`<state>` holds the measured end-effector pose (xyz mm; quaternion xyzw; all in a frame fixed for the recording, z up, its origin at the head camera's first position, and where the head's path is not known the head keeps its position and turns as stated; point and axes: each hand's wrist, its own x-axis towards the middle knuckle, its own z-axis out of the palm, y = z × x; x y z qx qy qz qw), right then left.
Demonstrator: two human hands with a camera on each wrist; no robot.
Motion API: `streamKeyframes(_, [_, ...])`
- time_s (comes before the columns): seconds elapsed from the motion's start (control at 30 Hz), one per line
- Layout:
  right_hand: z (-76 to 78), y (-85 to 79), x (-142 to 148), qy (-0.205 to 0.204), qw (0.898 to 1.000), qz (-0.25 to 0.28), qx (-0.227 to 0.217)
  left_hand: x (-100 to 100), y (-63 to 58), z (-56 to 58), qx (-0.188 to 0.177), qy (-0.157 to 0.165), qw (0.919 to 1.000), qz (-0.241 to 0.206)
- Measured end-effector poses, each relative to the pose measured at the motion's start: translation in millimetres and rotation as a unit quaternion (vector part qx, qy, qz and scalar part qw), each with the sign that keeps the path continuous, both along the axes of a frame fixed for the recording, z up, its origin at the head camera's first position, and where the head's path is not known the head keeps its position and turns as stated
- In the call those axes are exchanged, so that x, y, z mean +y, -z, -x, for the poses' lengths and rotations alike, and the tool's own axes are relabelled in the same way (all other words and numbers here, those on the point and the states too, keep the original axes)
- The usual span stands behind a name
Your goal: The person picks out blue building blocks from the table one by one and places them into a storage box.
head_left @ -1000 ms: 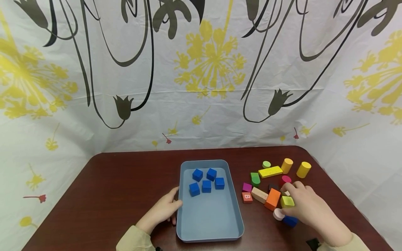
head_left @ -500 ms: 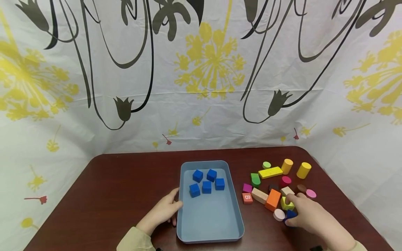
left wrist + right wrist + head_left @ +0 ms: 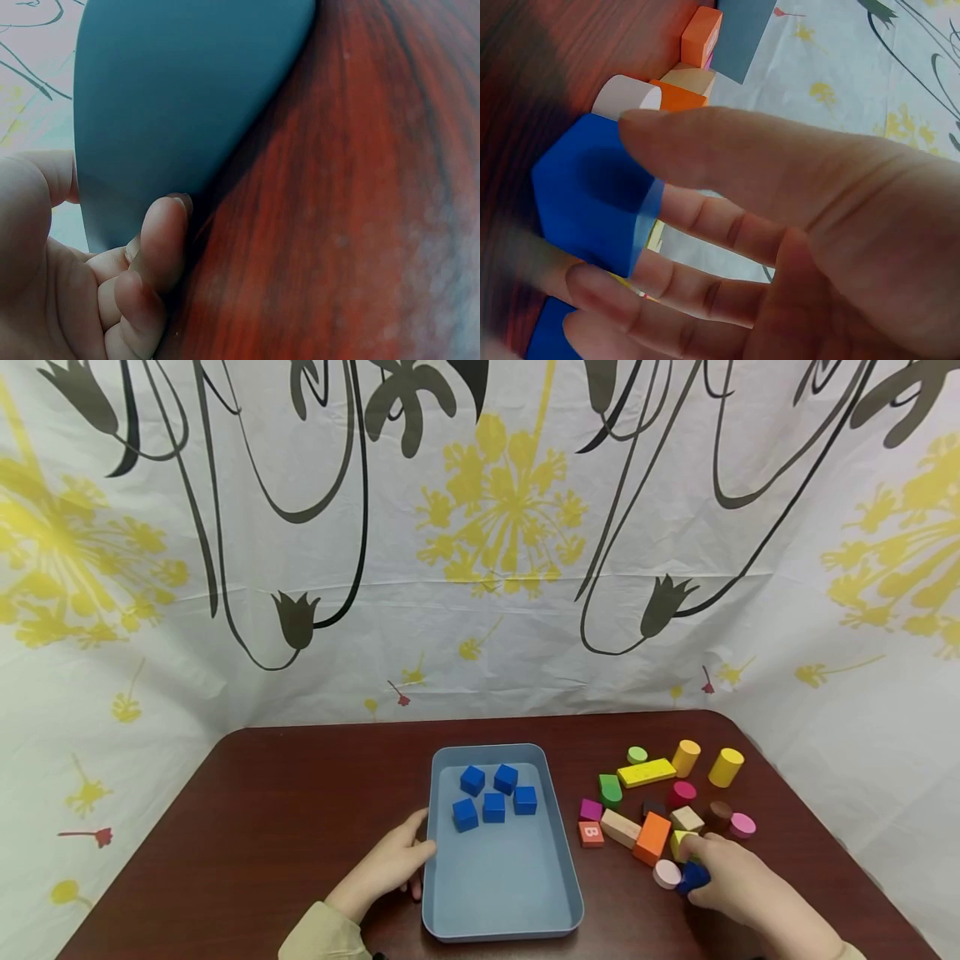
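Several blue cubes (image 3: 493,807) sit in the far half of a blue-grey tray (image 3: 500,893). At the tray's left side, my left hand (image 3: 390,857) holds the wall, thumb over the rim and fingers curled against the outside; the left wrist view shows these fingers (image 3: 163,232) low on the tray wall. My right hand (image 3: 731,877) is at the near edge of the block pile, pinching a blue block (image 3: 592,187) between thumb and fingers. A second blue block (image 3: 551,330) shows below the fingers in the right wrist view.
Beside the held block lie a pale pink cylinder (image 3: 666,874), an orange block (image 3: 651,838) and a yellow-green block (image 3: 681,843). Farther back are a yellow bar (image 3: 646,772) and upright yellow cylinders (image 3: 725,767). A patterned cloth (image 3: 495,652) hangs behind the dark table (image 3: 315,793).
My right hand has moved down toward the near side of the pile and closed its fingers on the blue block, uncovering the brown and pink cylinders. The left hand stays on the tray.
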<state>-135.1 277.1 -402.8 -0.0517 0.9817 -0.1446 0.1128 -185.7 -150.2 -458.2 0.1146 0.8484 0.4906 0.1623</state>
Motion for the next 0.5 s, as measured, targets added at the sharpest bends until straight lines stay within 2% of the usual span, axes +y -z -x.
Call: streamKeyframes(0.5, [3.9, 4.7, -0.8, -0.013, 1.0, 0.003, -0.007, -0.3, -2.6, -0.9, -0.002, 0.004, 1.0, -0.004])
